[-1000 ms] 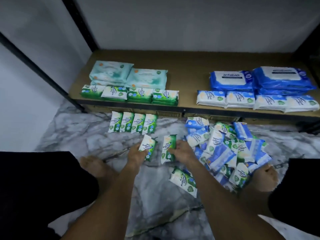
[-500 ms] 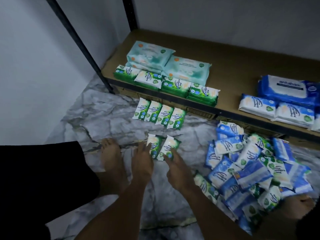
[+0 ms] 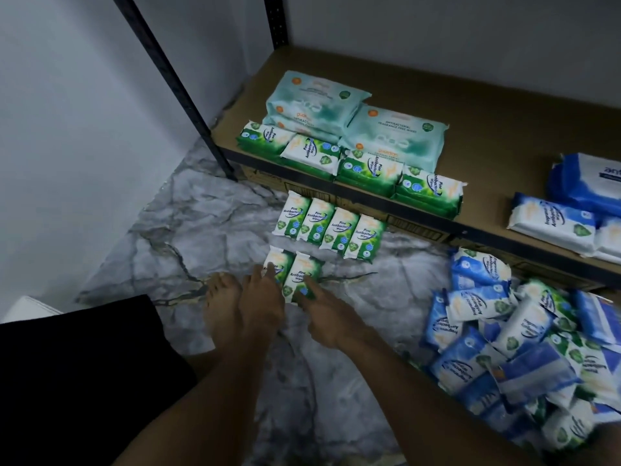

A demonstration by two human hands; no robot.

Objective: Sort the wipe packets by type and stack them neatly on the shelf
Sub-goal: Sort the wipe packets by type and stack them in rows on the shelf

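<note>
Two small green pine wipe packets (image 3: 300, 272) lie side by side on the marble floor. My left hand (image 3: 262, 306) touches the left packet with straight fingers. My right hand (image 3: 324, 314) touches the right packet, fingers extended. Behind them a row of several green packets (image 3: 331, 230) lies flat on the floor. On the brown shelf (image 3: 497, 129) sit green packets (image 3: 366, 171) in front, pale teal packs (image 3: 356, 119) behind them, and blue-white packets (image 3: 554, 223) to the right.
A mixed heap of blue and green packets (image 3: 517, 358) covers the floor at the right. My bare foot (image 3: 220, 307) rests just left of my left hand. A black shelf post (image 3: 174, 85) slants down at the left. A larger blue pack (image 3: 591, 183) sits at the shelf's right edge.
Both hands set the two green packets down side by side below the row and now lie flat against them. The view has swung to the left, toward the green packets.
</note>
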